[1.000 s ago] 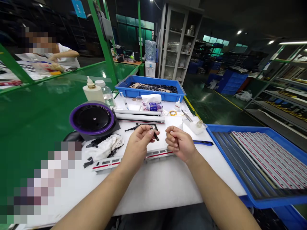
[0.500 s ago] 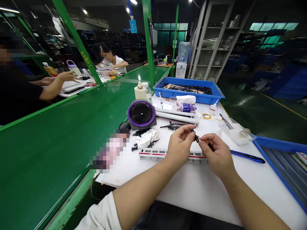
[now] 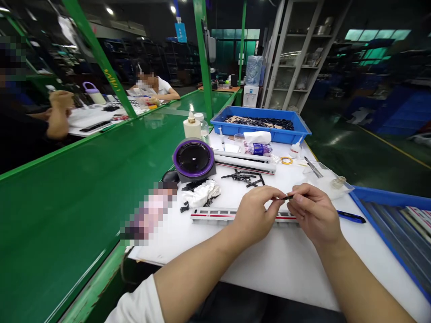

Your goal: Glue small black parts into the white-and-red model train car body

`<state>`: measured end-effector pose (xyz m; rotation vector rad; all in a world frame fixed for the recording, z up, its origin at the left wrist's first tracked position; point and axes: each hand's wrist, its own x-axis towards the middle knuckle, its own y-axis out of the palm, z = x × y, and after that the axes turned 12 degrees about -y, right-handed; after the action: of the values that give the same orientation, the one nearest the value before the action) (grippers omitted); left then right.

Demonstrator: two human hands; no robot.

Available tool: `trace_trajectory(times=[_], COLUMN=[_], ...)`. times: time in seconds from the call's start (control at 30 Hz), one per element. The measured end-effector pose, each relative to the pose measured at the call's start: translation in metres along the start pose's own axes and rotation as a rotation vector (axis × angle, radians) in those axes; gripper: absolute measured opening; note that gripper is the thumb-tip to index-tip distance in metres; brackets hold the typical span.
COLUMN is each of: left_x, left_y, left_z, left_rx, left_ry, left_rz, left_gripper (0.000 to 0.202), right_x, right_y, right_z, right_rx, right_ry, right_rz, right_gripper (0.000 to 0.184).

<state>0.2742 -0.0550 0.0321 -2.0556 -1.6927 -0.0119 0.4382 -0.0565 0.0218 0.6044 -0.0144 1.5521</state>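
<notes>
My left hand (image 3: 257,211) and my right hand (image 3: 313,211) meet over the white table (image 3: 269,264), both pinching one small black plastic part (image 3: 287,197) between their fingertips. Directly under my hands lies a long white model train shell with a red stripe (image 3: 215,216). A scatter of thin black parts (image 3: 244,177) lies just beyond it. Two more long white shells (image 3: 245,161) lie further back.
A purple-rimmed round dish (image 3: 194,158), a white rag (image 3: 202,194), a glue bottle (image 3: 191,126), tissues (image 3: 257,142), a tape ring (image 3: 286,160) and a blue pen (image 3: 350,217) surround the work spot. Blue trays stand at the back (image 3: 259,122) and right (image 3: 393,211). Other people work across the green conveyor (image 3: 84,179).
My view swung left and settled. My right hand came over to my left, and both now hold the small black part, turned level and lower over the train shell.
</notes>
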Motion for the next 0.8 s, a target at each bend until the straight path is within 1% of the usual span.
trace_trajectory(times=[0.07, 0.13, 0.17, 0.2, 0.23, 0.3, 0.33, 0.37, 0.4, 0.43, 0.47, 0.5, 0.53, 0.57, 0.6, 0.63, 0.67, 0.73, 0.77, 0.8], left_x=[0.0, 0.001, 0.002, 0.003, 0.004, 0.009, 0.012, 0.015, 0.018, 0.022, 0.026, 0.03, 0.033, 0.036, 0.038, 0.038, 0.036, 0.029, 0.023, 0.016], left_y=[-0.002, -0.002, -0.002, -0.001, 0.0, -0.002, -0.006, -0.011, -0.018, -0.027, -0.037, -0.047, -0.055, -0.061, -0.064, -0.063, -0.059, -0.041, -0.029, -0.016], left_z=[-0.001, -0.002, -0.003, -0.003, -0.003, -0.001, 0.0, 0.002, 0.005, 0.008, 0.012, 0.016, 0.02, 0.023, 0.025, 0.025, 0.024, 0.019, 0.015, 0.01], left_rx=[0.029, 0.062, 0.08, 0.098, 0.119, 0.173, 0.208, 0.258, 0.321, 0.407, 0.539, 0.681, 0.812, 0.918, 0.985, 1.009, 0.99, 0.868, 0.795, 0.743], left_ry=[0.115, 0.198, 0.206, 0.183, 0.134, 0.016, -0.034, -0.072, -0.104, -0.144, -0.199, -0.273, -0.35, -0.402, -0.42, -0.397, -0.334, -0.124, -0.01, 0.099], left_rz=[0.05, 0.073, 0.064, 0.046, 0.025, -0.025, -0.057, -0.091, -0.13, -0.16, -0.172, -0.161, -0.126, -0.099, -0.072, -0.052, -0.04, 0.028, 0.083, 0.18], left_gripper=[0.014, 0.016, 0.017, 0.017, 0.016, 0.015, 0.015, 0.016, 0.017, 0.019, 0.022, 0.024, 0.026, 0.028, 0.031, 0.033, 0.034, 0.035, 0.034, 0.034], right_x=[0.005, 0.009, 0.009, 0.009, 0.008, 0.006, 0.006, 0.006, 0.008, 0.011, 0.014, 0.018, 0.021, 0.025, 0.027, 0.029, 0.03, 0.032, 0.033, 0.033], right_y=[-0.002, -0.002, -0.002, -0.001, 0.0, 0.003, 0.003, 0.003, 0.002, -0.001, -0.004, -0.008, -0.012, -0.016, -0.019, -0.021, -0.022, -0.022, -0.021, -0.021], right_z=[0.003, 0.005, 0.005, 0.005, 0.005, 0.007, 0.009, 0.01, 0.012, 0.014, 0.015, 0.015, 0.015, 0.015, 0.014, 0.013, 0.013, 0.013, 0.015, 0.017], right_rx=[0.163, 0.248, 0.255, 0.231, 0.175, 0.026, -0.026, -0.043, -0.024, 0.023, 0.074, 0.115, 0.143, 0.158, 0.158, 0.143, 0.122, 0.081, 0.071, 0.077], right_ry=[0.174, 0.357, 0.389, 0.359, 0.269, 0.022, -0.071, -0.124, -0.133, -0.111, -0.072, -0.03, 0.009, 0.038, 0.055, 0.061, 0.066, 0.087, 0.105, 0.129], right_rz=[0.055, 0.113, 0.119, 0.103, 0.067, -0.015, -0.049, -0.083, -0.121, -0.17, -0.225, -0.278, -0.323, -0.358, -0.382, -0.396, -0.393, -0.347, -0.315, -0.287], right_gripper=[0.011, 0.013, 0.014, 0.016, 0.016, 0.017, 0.016, 0.016, 0.016, 0.016, 0.016, 0.016, 0.016, 0.016, 0.016, 0.016, 0.016, 0.016, 0.016, 0.017])
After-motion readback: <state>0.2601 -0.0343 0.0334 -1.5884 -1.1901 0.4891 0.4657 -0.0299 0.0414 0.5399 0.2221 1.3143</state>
